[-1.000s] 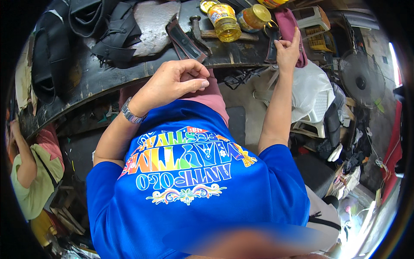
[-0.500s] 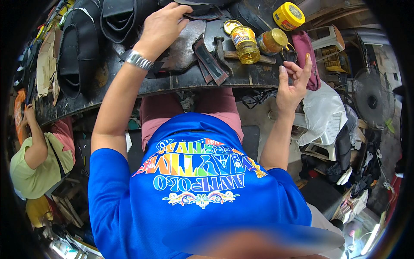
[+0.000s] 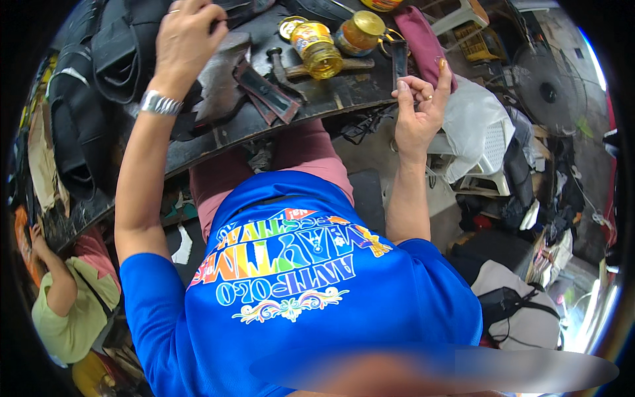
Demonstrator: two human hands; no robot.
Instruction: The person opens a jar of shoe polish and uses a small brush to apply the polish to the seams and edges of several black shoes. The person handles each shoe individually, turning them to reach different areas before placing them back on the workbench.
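Near the workbench's [image 3: 357, 98] front edge, right hand [image 3: 420, 119] half-curled; deeper, left hand [image 3: 186, 45], fingers bent: seemingly a reach, needing clearance; grips unclear.

Up at eleven o'clock the left hand [image 3: 184, 46] partly slips past the top edge, just after twelve a yellow tub [image 3: 381, 4] is cut off too, and at two the fan [image 3: 548, 92] looks blurred.

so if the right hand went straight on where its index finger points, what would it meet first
Likely the maroon pouch; the index finger of the right hand overlaps it in view, but depth is unclear.
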